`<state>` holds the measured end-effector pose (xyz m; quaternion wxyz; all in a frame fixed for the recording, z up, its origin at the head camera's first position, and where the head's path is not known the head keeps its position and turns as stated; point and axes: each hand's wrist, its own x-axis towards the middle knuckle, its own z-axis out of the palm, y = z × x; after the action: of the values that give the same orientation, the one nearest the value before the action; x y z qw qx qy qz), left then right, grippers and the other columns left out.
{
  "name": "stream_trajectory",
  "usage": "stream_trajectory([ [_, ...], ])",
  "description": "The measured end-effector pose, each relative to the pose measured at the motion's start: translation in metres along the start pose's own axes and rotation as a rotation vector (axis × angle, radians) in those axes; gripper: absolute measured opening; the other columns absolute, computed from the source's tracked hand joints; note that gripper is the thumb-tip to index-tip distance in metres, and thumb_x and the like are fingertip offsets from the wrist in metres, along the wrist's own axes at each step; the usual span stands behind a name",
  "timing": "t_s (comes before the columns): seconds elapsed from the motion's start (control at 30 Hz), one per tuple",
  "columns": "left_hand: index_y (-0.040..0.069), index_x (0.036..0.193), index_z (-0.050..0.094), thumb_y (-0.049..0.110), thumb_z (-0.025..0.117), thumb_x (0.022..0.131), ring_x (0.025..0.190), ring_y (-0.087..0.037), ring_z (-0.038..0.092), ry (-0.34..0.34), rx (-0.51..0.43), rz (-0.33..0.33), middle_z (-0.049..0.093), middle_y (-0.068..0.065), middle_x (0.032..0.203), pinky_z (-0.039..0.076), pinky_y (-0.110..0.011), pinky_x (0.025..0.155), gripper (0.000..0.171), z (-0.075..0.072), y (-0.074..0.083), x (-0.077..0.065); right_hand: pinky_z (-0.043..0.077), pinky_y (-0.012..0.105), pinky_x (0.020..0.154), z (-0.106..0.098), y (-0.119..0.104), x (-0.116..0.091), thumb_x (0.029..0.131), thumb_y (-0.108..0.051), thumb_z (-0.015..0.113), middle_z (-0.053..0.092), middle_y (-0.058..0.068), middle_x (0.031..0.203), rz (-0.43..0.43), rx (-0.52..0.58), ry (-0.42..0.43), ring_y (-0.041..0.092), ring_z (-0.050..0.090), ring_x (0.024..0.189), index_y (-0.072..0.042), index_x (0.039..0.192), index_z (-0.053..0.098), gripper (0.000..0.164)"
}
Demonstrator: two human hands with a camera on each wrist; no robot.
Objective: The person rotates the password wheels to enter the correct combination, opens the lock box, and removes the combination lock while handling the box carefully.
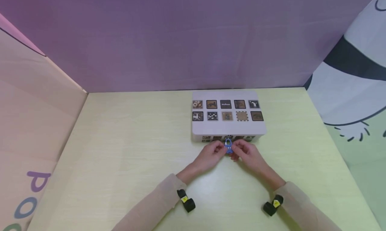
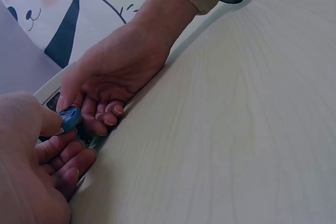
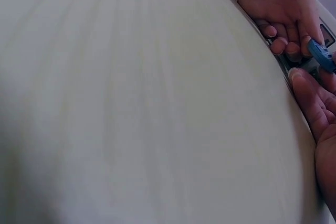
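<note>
A small blue combination padlock (image 1: pixel 229 146) hangs at the front of a white box (image 1: pixel 229 127) printed with brown and black picture squares. From the left, my left hand (image 1: pixel 211 154) pinches the padlock's body between thumb and finger. My right hand (image 1: pixel 248 156) pinches its other side. The left wrist view has the blue lock (image 2: pixel 69 118) between both hands' fingertips, its shackle out of sight. In the right wrist view, the lock (image 3: pixel 321 56) is partly cut off at the frame's edge. Whether the shackle is locked is too small to tell.
The box stands at the back of a pale wood-grain table (image 1: pixel 126 150), close to a purple backdrop (image 1: pixel 169 40). Printed panels flank the table, one with a panda figure (image 1: pixel 356 70) on the right. Black wrist cameras sit on both sleeves.
</note>
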<state>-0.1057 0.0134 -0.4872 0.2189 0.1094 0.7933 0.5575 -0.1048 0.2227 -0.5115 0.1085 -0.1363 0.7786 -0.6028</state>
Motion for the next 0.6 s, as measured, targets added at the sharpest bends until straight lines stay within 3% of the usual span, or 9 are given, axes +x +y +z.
stream_trajectory([
  [0.23,0.01,0.113,0.066,0.032,0.055,0.107,0.093,-0.011,0.059,0.008,0.001,0.008,0.065,0.0,0.103,0.053,-0.028,0.084,0.024,0.0001,-0.0016,0.0002,0.059,0.027,0.068,0.001,-0.003,0.0002,0.106,-0.005,0.052,0.069,0.021,0.088,0.023,-0.004,0.0,0.011,0.066,0.072,0.012,0.108,0.06,0.019],
  [0.6,0.011,0.112,0.066,0.033,0.055,0.107,0.094,-0.01,0.059,0.001,-0.007,0.001,0.065,0.0,0.104,0.053,-0.028,0.084,0.025,-0.0003,0.0002,0.0001,0.059,0.028,0.067,0.0006,-0.0008,0.0002,0.107,-0.005,0.05,0.068,0.022,0.087,-0.01,0.006,0.003,0.012,0.066,0.071,0.012,0.107,0.06,0.02],
])
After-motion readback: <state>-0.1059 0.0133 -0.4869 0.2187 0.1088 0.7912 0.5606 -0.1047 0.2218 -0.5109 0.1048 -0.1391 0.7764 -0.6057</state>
